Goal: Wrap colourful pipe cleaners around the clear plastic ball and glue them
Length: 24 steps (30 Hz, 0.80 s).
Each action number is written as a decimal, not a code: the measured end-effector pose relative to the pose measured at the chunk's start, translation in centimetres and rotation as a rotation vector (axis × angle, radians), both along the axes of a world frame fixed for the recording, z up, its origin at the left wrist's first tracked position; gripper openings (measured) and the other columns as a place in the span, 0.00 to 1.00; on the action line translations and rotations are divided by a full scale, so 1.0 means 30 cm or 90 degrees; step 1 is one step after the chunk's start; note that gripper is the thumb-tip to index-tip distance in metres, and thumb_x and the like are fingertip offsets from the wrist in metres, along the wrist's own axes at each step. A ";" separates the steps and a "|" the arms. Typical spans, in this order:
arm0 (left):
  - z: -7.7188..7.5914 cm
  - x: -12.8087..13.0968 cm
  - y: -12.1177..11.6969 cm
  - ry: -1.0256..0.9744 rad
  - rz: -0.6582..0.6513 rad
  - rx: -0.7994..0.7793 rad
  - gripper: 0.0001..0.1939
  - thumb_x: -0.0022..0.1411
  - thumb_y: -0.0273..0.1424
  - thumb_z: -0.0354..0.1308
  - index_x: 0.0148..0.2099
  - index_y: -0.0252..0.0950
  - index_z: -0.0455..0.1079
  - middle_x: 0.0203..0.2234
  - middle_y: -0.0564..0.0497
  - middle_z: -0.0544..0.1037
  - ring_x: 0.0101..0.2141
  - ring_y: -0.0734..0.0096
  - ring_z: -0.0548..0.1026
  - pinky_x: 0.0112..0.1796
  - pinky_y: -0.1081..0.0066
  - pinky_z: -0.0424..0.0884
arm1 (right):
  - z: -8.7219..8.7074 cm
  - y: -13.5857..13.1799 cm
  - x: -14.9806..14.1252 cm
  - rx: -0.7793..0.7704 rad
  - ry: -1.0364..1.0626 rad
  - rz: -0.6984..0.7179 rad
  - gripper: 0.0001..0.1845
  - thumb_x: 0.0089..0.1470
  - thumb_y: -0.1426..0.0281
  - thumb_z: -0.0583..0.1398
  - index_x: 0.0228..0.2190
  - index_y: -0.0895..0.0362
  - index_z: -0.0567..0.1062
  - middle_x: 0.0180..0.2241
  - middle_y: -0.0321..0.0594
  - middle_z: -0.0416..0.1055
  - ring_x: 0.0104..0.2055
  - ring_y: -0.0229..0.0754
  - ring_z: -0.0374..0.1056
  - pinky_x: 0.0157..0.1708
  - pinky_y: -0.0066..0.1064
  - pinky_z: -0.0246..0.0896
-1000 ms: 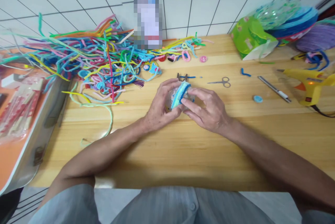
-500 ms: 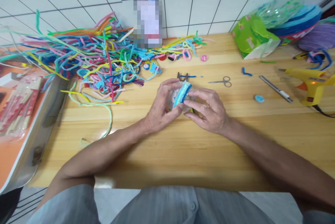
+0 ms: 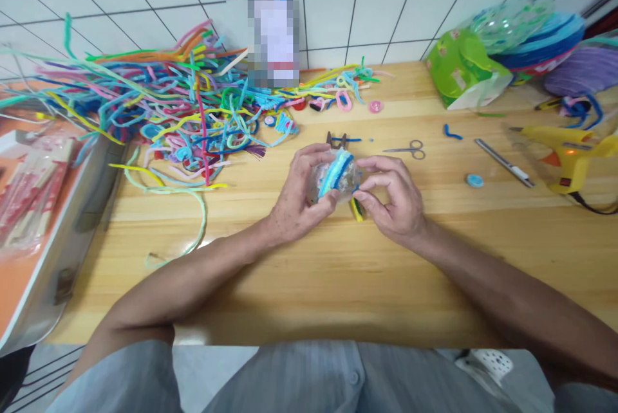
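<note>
My left hand (image 3: 303, 193) is closed around a clear, rounded plastic piece (image 3: 348, 183). Across it runs a band of light-blue, pale-green and dark-blue pipe cleaners (image 3: 335, 173), with my left thumb pressed on the band's lower end. At the piece's right edge, the thumb and forefinger of my right hand (image 3: 393, 197) are pinched together. A trace of blue shows at those fingertips, too small to name. Beneath the held piece lie pliers with yellow-and-black handles (image 3: 356, 210), mostly hidden, their dark jaws poking out beyond it.
Small scissors (image 3: 408, 149), a craft knife (image 3: 505, 162), a light-blue disc (image 3: 474, 180) and a yellow glue gun (image 3: 562, 149) lie to the right. A heap of pipe cleaners (image 3: 168, 104) spreads at left. A green packet (image 3: 466, 69) and yarn-like coils (image 3: 582, 65) stand at back right.
My right hand has drawn back slightly to the right from the blue band, its fingertips coming together. More of the clear piece and the pliers' handle shows. My left hand keeps its hold.
</note>
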State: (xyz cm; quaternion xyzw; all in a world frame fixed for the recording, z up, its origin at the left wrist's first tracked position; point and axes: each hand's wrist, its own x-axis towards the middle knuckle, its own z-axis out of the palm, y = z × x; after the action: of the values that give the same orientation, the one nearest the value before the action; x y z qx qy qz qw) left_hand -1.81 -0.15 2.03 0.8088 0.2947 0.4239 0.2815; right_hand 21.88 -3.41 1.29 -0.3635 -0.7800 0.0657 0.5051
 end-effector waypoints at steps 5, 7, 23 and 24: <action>-0.009 -0.007 -0.009 -0.008 -0.005 -0.006 0.26 0.78 0.46 0.60 0.70 0.44 0.60 0.69 0.36 0.66 0.72 0.47 0.67 0.68 0.44 0.70 | -0.036 0.018 -0.006 -0.042 0.012 0.013 0.39 0.61 0.56 0.74 0.67 0.49 0.68 0.63 0.53 0.75 0.66 0.62 0.73 0.63 0.61 0.75; -0.013 -0.011 -0.009 -0.003 -0.004 0.008 0.26 0.78 0.46 0.59 0.70 0.45 0.60 0.69 0.36 0.67 0.71 0.49 0.68 0.68 0.45 0.71 | -0.043 0.022 -0.006 -0.063 0.004 0.030 0.41 0.62 0.57 0.73 0.70 0.49 0.65 0.65 0.54 0.74 0.67 0.61 0.73 0.63 0.59 0.76; -0.037 0.003 0.010 0.025 0.024 0.127 0.32 0.76 0.46 0.60 0.75 0.46 0.57 0.67 0.37 0.69 0.69 0.46 0.68 0.66 0.39 0.71 | -0.048 0.052 0.016 -0.252 0.290 0.040 0.12 0.69 0.56 0.68 0.43 0.49 0.76 0.44 0.38 0.83 0.49 0.45 0.81 0.52 0.42 0.79; -0.038 0.003 0.010 0.021 0.024 0.128 0.32 0.76 0.46 0.60 0.75 0.45 0.57 0.66 0.37 0.69 0.69 0.46 0.68 0.66 0.39 0.71 | -0.046 0.056 0.018 -0.282 0.308 0.029 0.14 0.69 0.53 0.68 0.41 0.50 0.76 0.41 0.37 0.83 0.45 0.43 0.81 0.48 0.39 0.79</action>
State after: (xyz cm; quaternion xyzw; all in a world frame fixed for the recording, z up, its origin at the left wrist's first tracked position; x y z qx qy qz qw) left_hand -1.72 0.15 0.91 0.8341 0.2706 0.4432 0.1862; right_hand 22.42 -1.74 -0.07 -0.4208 -0.6122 0.3297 0.5827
